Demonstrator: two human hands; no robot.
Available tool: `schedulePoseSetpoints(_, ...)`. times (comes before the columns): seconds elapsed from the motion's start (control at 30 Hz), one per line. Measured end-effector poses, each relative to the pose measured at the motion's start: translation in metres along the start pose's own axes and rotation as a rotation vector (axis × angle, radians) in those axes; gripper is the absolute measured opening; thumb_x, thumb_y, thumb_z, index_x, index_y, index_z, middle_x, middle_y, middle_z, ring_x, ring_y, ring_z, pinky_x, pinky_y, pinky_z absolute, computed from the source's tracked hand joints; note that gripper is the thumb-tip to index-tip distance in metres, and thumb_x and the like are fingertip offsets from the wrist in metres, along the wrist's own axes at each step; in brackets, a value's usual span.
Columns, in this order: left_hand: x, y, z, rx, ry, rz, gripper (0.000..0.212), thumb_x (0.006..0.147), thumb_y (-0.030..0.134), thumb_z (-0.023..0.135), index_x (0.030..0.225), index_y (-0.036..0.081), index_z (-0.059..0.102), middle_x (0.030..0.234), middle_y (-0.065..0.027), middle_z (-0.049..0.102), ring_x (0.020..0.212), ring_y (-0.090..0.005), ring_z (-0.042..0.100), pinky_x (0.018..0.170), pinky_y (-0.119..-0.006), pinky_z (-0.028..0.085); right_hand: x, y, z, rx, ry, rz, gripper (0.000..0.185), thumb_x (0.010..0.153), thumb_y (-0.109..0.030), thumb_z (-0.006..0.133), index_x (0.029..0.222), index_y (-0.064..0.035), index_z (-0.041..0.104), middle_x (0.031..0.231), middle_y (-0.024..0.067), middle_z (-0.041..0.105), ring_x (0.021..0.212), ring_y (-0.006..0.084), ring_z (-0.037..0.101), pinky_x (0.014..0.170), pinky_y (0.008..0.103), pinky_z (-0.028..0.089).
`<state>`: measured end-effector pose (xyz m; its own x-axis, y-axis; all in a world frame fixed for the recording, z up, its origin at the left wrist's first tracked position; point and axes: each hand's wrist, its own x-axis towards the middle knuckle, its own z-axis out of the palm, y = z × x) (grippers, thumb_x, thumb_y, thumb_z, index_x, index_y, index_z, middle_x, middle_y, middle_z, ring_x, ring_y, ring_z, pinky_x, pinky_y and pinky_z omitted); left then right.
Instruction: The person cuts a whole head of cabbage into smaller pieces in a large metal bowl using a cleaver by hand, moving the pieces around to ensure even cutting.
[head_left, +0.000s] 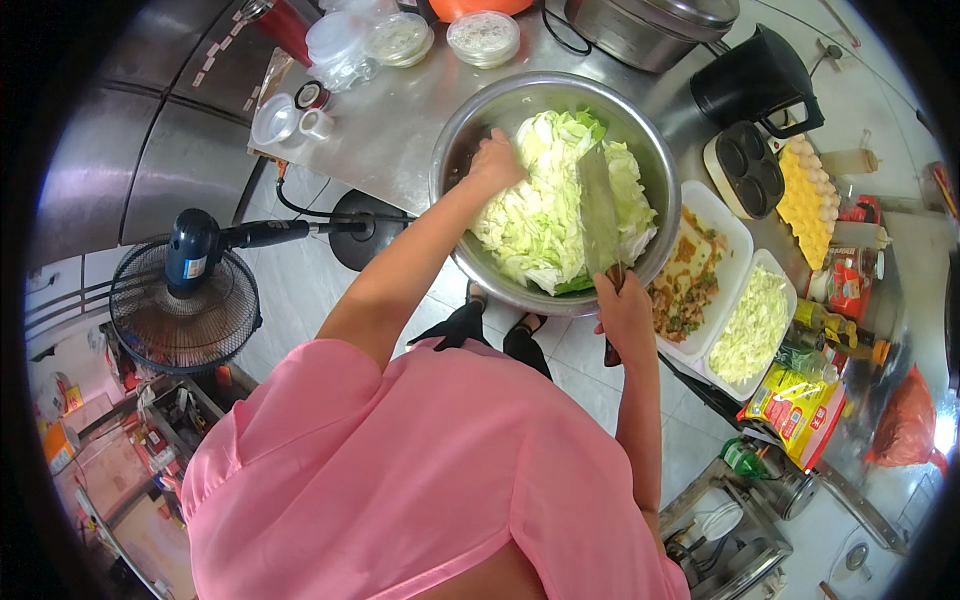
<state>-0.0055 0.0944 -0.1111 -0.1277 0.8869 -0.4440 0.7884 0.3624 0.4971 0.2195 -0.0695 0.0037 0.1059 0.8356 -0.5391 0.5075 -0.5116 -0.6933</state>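
Note:
A large stainless steel bowl (559, 81) in front of me is heaped with shredded cabbage (529, 210). My right hand (627, 309) grips the dark handle of a cleaver at the bowl's near right rim. The cleaver's wide blade (597, 206) lies over the cabbage, pointing away from me. Inside the bowl's left side, my left hand (495, 161) rests against the edge of the heap. Its fingers are bent and partly out of sight, so any hold on the cabbage cannot be made out.
Right of the bowl stand a white tray of minced filling (686, 281) and a white tray of shredded cabbage (750, 322). Beyond are a black kettle (742, 82), a four-hole pan (742, 169) and an egg tray (802, 202). A fan (184, 300) stands at left.

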Motion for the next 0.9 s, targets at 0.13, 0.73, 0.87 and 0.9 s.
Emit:
schedulePoseSetpoints(0.13, 0.007, -0.001, -0.004, -0.166, -0.008, -0.047, 0.075, 0.062, 0.022, 0.079, 0.118, -0.007, 0.038, 0.106, -0.0258, 0.061, 0.103, -0.0354, 0.061, 0.088, -0.037, 0.049, 0.003, 0.005, -0.001, 0.015, 0.027, -0.004, 0.036, 0.089, -0.027, 0.054, 0.094, 0.0088, 0.053, 0.072, 0.0213, 0.060, 0.051, 0.0263, 0.060, 0.049, 0.0373, 0.048)
schedulePoseSetpoints(0.73, -0.014, 0.003, 0.015, 0.299, 0.372, 0.714, 0.013, 0.069, 0.009, 0.068, 0.081, 0.010, 0.070, 0.090, -0.0114, 0.058, 0.094, -0.0297, 0.050, 0.089, -0.038, 0.041, 0.008, 0.021, -0.013, -0.102, 0.164, -0.201, 0.033, 0.088, -0.028, 0.060, 0.092, 0.0042, 0.055, 0.070, 0.0147, 0.055, 0.057, 0.0251, 0.054, 0.052, 0.0346, 0.044)
schedulePoseSetpoints(0.87, -0.011, 0.004, 0.016, 0.302, 0.401, 0.717, 0.007, 0.070, 0.006, 0.066, 0.077, 0.007, 0.068, 0.085, -0.0113, 0.060, 0.091, -0.0289, 0.052, 0.085, -0.039, 0.043, 0.011, 0.029, -0.011, -0.127, 0.180, -0.231, 0.031, 0.088, -0.028, 0.060, 0.092, 0.0026, 0.056, 0.063, 0.0076, 0.054, 0.045, 0.0150, 0.052, 0.043, 0.0295, 0.044)
schedulePoseSetpoints(0.9, -0.010, 0.003, 0.012, 0.257, 0.369, 0.719, 0.007, 0.070, 0.006, 0.064, 0.076, 0.008, 0.068, 0.085, -0.0106, 0.060, 0.092, -0.0290, 0.053, 0.086, -0.038, 0.043, 0.011, 0.029, -0.011, -0.114, 0.179, -0.236, 0.031, 0.088, -0.028, 0.060, 0.091, 0.0027, 0.055, 0.063, 0.0077, 0.054, 0.045, 0.0149, 0.052, 0.043, 0.0294, 0.044)
